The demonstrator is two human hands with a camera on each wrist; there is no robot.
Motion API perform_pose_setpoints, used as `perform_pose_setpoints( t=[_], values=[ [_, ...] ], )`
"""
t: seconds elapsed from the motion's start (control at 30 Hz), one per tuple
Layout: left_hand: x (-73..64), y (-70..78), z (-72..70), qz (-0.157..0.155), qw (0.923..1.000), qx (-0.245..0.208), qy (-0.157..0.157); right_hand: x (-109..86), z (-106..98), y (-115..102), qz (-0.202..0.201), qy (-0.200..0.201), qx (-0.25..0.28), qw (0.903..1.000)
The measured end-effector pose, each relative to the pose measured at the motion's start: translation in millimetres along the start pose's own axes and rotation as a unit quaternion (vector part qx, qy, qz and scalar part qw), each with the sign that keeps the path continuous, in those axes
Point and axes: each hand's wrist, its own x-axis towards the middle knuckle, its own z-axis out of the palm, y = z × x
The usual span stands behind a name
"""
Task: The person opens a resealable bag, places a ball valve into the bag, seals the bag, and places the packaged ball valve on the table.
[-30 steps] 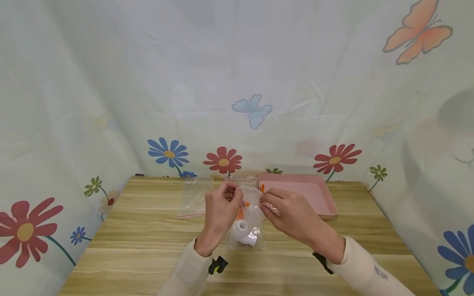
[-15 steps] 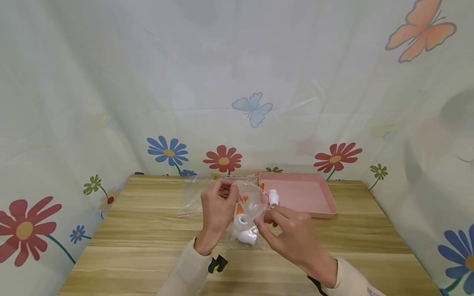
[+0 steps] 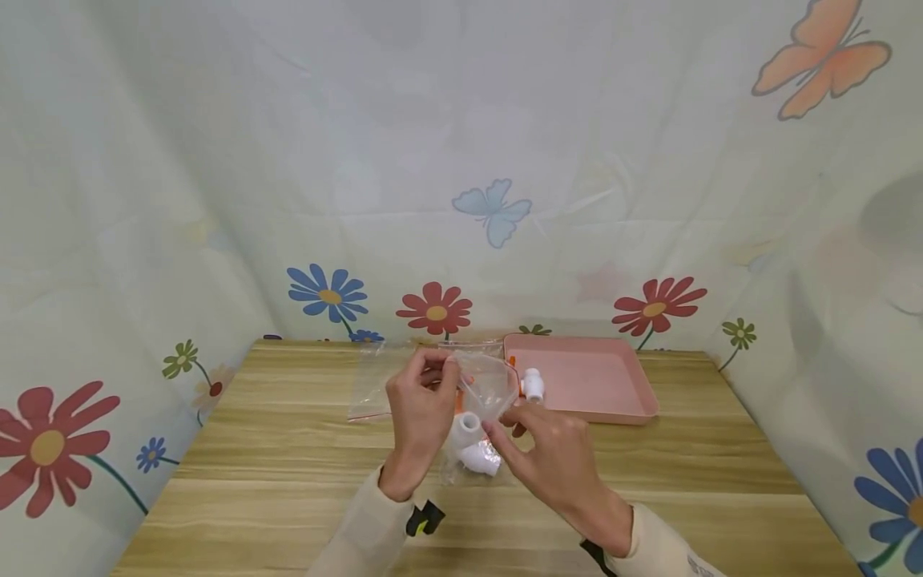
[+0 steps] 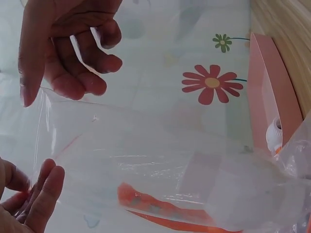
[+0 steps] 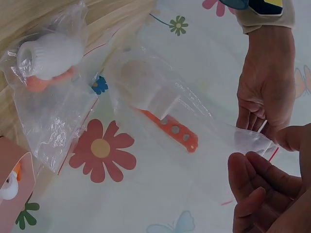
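In the head view, my left hand (image 3: 421,405) pinches the rim of the clear bag (image 3: 493,385) above the worktop (image 3: 252,457). My right hand (image 3: 558,465) is at the other side, its thumb apart from the fingers. Behind it is the pink tray (image 3: 602,385), where a loose valve (image 3: 534,385) sits.

In the left wrist view, the bag's mouth is near both hands; the bagged valve (image 4: 238,194) and its orange handle (image 4: 150,204) are inside, well below the mouth.

In the right wrist view, my right fingers curve loosely at the bag's edge, gripping nothing clearly. Another bag (image 5: 43,121) also contains a white valve (image 5: 53,53).
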Motion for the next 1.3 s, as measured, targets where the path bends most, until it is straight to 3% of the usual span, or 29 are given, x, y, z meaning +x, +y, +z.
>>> perform_pose_setpoints(
  t=[0.2,0.43,0.8,0.9,1.07,1.17,1.3],
  values=[
    [-1.3,0.5,1.8,0.000,0.9994,-0.033,-0.006,5.9,1,3,0.004,0.016,0.018,0.9997],
    [-2.9,5.0,1.6,-0.018,0.9995,-0.027,-0.006,9.7,1,8,0.002,0.033,0.038,0.9987],
    [-7.0,4.5,-4.4,-0.055,0.9961,-0.040,-0.056,25.2,-12,21,-0.027,0.048,0.020,0.9983],
    [-6.7,5.4,-7.1,-0.036,0.9969,-0.020,-0.068,28.9,-18,25,-0.044,0.046,0.005,0.9980],
    [-3.6,10.3,-12.6,0.016,0.9933,0.067,-0.094,35.5,-31,31,-0.082,0.031,-0.015,0.9961],
    [-1.5,15.4,-15.0,0.052,0.9841,0.121,-0.120,37.8,-36,35,-0.095,0.013,-0.016,0.9952],
    [1.0,22.5,-14.5,0.098,0.9643,0.177,-0.171,38.5,-37,36,-0.100,-0.003,-0.022,0.9947]
  ],
)
